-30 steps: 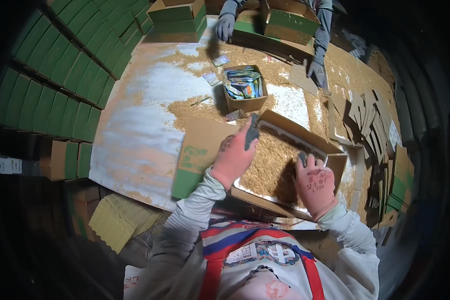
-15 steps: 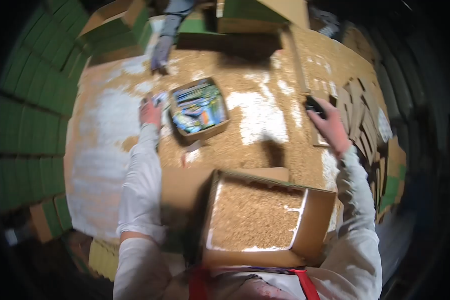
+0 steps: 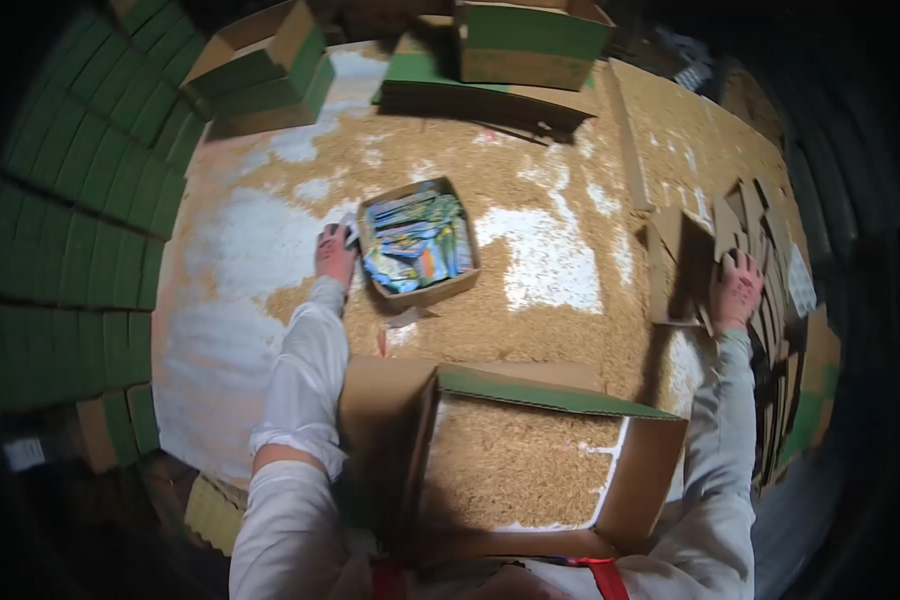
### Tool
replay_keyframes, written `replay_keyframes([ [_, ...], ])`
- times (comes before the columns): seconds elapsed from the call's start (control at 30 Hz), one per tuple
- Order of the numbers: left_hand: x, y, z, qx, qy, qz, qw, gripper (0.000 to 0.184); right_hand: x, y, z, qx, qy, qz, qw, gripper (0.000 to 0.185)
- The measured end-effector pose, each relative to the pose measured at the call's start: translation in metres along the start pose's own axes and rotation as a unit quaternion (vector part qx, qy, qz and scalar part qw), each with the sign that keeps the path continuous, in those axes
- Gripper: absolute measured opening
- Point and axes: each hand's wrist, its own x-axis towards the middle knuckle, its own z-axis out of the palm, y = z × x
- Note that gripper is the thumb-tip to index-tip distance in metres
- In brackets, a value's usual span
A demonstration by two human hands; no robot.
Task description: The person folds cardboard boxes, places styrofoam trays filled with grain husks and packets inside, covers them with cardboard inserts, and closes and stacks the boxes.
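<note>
My left hand is closed beside the left wall of a small cardboard box. A whitish scrap and a dark patch show at its fingertips, too small to make out. Colourful printed packets fill that box. Over at the right, my right hand has its fingers curled on a brown cardboard piece at the edge of a loose pile. Just left of this hand stands a folded cardboard form with a shadowed inside. Nearest my body sits a large open carton, with wood shavings visible within its walls.
Wood shavings and white patches cover the work surface. Green-and-brown cartons stand at the far left, another carton at the far middle. Stacked green boxes line the left side. Loose cardboard strips lie at the right.
My right hand has moved right and down onto the cardboard pile; a folded cardboard form now stands beside it. My left hand stays by the packet box. The other person's arm has left the far side.
</note>
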Motion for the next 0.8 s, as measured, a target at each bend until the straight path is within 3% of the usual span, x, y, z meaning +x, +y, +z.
replay_keyframes([
  [0.13, 0.005, 0.012, -0.003, 0.061, -0.041, -0.043, 0.996, 0.035, 0.004, -0.016, -0.095, 0.081, 0.079, -0.074, 0.991, 0.028],
  [0.17, 0.008, 0.012, -0.011, 0.052, -0.091, -0.065, 0.992, 0.036, 0.002, -0.016, -0.117, 0.124, 0.084, -0.069, 0.986, 0.030],
  [0.23, 0.009, 0.005, -0.007, 0.019, -0.006, -0.142, 0.990, 0.036, -0.012, -0.009, -0.127, 0.353, 0.096, 0.025, 0.930, 0.025],
  [0.3, 0.006, 0.012, -0.018, 0.045, 0.002, -0.105, 0.993, 0.035, -0.036, 0.006, -0.121, 0.526, 0.078, 0.231, 0.815, 0.027],
  [0.33, 0.005, 0.017, -0.022, 0.055, 0.009, -0.088, 0.995, 0.035, -0.053, 0.023, -0.109, 0.498, 0.062, 0.258, 0.826, 0.028],
  [0.37, -0.002, 0.022, -0.022, 0.115, -0.054, -0.065, 0.990, 0.033, -0.062, 0.033, -0.099, 0.469, 0.047, 0.283, 0.835, 0.030],
  [0.43, 0.004, 0.006, 0.009, 0.149, -0.067, -0.042, 0.986, 0.034, -0.068, 0.013, -0.107, 0.525, 0.068, 0.286, 0.799, 0.046],
  [0.53, 0.001, 0.000, 0.008, 0.081, -0.029, -0.064, 0.994, 0.033, -0.072, -0.025, -0.146, 0.655, 0.055, 0.348, 0.668, 0.057],
  [0.57, 0.006, -0.001, 0.001, 0.060, -0.057, -0.089, 0.993, 0.032, -0.074, -0.030, -0.153, 0.668, 0.065, 0.339, 0.659, 0.053],
  [0.63, 0.012, 0.000, -0.026, 0.021, -0.120, -0.139, 0.983, 0.031, -0.084, -0.024, -0.160, 0.647, -0.008, 0.352, 0.676, 0.051],
  [0.77, 0.011, 0.006, -0.082, 0.073, -0.138, -0.095, 0.983, 0.032, -0.109, -0.020, -0.153, 0.669, -0.019, 0.350, 0.656, 0.046],
  [0.8, 0.008, 0.015, -0.105, 0.057, -0.100, -0.103, 0.988, 0.031, -0.114, -0.020, -0.153, 0.666, -0.006, 0.320, 0.674, 0.044],
])
